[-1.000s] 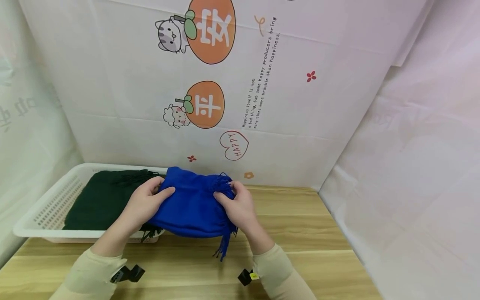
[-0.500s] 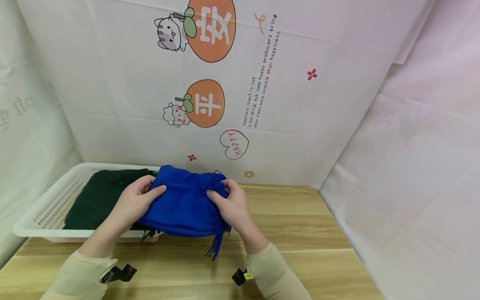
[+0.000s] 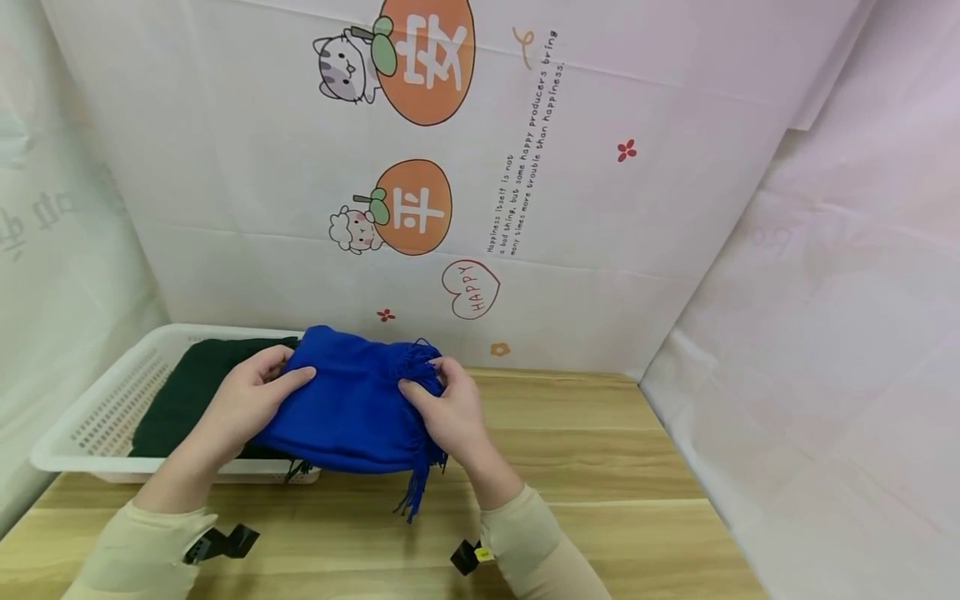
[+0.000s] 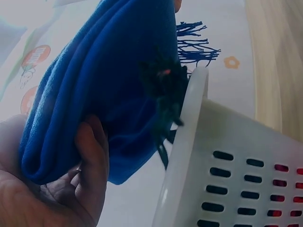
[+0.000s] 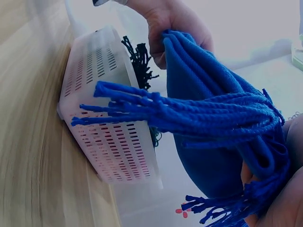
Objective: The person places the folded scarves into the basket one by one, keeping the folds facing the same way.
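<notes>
A folded blue scarf (image 3: 352, 400) with braided fringe is held up between both hands, overlapping the right part of the basket in the head view. My left hand (image 3: 243, 400) grips its left edge, thumb on top and fingers underneath; the left wrist view shows the folded layers of the blue scarf (image 4: 104, 90) inside that curled grasp. On the fringed side, my right hand (image 3: 453, 412) pinches the scarf, with tassels (image 5: 199, 113) hanging past it. Below lies a folded dark green scarf (image 3: 187, 387) in the white plastic basket (image 3: 56, 446), its fringe spilling over the rim.
The basket stands on the left of a wood-grain table (image 3: 592, 467), near the back wall sheet (image 3: 570, 275) printed with cartoons. Something red shows through the basket's slots (image 4: 279, 183). Another white sheet (image 3: 840, 333) hangs on the right.
Both hands have shifted left with the blue scarf, which now covers more of the basket and the green scarf. The basket has stayed in place.
</notes>
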Tool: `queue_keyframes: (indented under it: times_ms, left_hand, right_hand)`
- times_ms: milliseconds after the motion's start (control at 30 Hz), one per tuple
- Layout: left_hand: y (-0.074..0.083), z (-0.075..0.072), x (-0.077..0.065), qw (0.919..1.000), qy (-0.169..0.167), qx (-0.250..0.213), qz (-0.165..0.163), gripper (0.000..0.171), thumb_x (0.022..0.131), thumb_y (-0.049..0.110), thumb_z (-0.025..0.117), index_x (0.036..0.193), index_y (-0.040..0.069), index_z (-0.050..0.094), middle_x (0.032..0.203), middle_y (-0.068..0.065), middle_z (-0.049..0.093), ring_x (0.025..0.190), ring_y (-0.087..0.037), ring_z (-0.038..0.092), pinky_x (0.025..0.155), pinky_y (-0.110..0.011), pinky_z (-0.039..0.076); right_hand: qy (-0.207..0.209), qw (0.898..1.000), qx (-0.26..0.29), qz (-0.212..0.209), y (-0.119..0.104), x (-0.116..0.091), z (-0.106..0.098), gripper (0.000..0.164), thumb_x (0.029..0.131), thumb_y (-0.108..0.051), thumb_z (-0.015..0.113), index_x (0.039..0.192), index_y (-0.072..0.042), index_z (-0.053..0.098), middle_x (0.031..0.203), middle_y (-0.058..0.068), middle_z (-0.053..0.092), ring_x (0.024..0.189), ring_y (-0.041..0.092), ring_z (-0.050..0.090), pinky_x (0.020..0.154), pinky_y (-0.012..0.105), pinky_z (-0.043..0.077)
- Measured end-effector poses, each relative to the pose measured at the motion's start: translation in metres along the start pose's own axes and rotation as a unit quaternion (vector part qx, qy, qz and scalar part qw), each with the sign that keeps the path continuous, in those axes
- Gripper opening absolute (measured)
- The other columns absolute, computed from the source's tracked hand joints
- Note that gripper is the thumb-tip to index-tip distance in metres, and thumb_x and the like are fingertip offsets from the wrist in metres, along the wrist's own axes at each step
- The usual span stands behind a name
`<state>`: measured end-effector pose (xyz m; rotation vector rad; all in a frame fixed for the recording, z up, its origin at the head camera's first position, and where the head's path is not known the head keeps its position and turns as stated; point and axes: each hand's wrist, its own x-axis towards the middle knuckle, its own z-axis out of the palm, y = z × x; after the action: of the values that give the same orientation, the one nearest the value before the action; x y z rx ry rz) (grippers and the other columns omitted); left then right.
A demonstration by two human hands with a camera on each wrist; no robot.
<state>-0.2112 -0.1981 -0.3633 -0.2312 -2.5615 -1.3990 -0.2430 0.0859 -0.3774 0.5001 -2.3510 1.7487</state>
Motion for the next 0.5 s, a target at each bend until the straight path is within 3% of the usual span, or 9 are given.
queue_keyframes:
  times_ms: [500]
  left_hand:
    - [-0.011,-0.016,0.0,1.0,0.0,0.0,-0.009,0.04,0.101,0.05,0.06,0.114,0.012,0.064,0.091,-0.013,0.059,0.084,-0.027,0.055,0.067,-0.033,0.042]
  right_hand:
    - [0.001,1.0,0.021,-0.017,-0.001,0.001,0.018,0.03,0.089,-0.036,0.079,0.108,-0.018,0.065,0.092,-0.005,0.074,0.083,0.013,0.071,0.075,0.033,0.058]
